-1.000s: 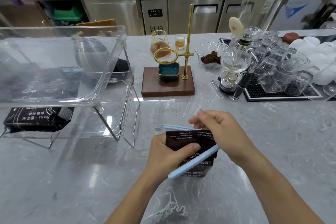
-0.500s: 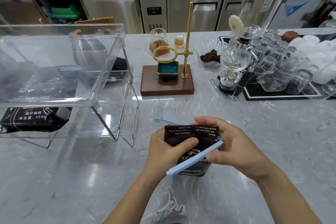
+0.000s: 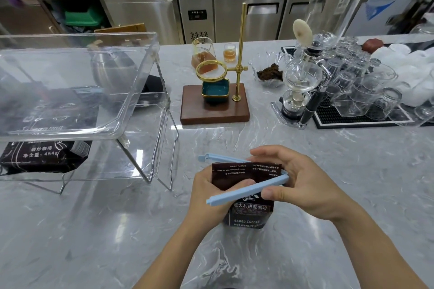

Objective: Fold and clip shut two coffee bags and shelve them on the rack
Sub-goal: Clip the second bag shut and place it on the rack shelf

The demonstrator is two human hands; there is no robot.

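A dark brown coffee bag (image 3: 249, 212) stands on the marble counter with its top folded down toward me. My left hand (image 3: 209, 197) grips the bag, thumb pressing the fold flat. A light blue sealing clip (image 3: 246, 191) straddles the fold, its two arms spread apart at the left. My right hand (image 3: 298, 185) holds the clip at its hinged right end. Another dark coffee bag (image 3: 44, 155) lies on the lower tier of the clear two-tier rack (image 3: 131, 124) at the left.
A wooden pour-over stand (image 3: 215, 110) with a gold pole sits behind the bag. To the right are a glass siphon brewer (image 3: 300, 91), a black mat with several upturned glasses (image 3: 366, 94) and a glass dish of coffee grounds (image 3: 269, 74).
My right hand slid from the bag's top to the clip's right end and wrapped around it. The clip's front arm now lies lower across the fold.
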